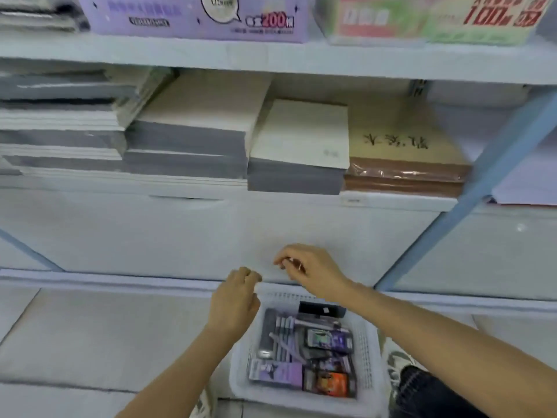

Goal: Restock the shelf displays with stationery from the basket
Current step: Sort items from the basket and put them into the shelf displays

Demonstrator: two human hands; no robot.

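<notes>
A white plastic basket (369, 354) stands on the floor in front of the shelving, filled with several packs of pens and other stationery (304, 351). Above its far edge my right hand (310, 271) hovers with the fingers curled around something small; the blur hides what it is. My left hand (235, 300) hangs just left of the basket, fingers loosely curled with nothing visible in them. Both hands are in front of the white base panel (180, 236) of the shelf unit.
The shelf above carries stacks of paper pads (301, 137), grey-edged sheets (187, 140) and a wrapped brown pack (404, 164). Boxes sit on the top shelf (196, 16). A blue upright (494, 164) slants at right. My shoe (398, 363) and knee are beside the basket.
</notes>
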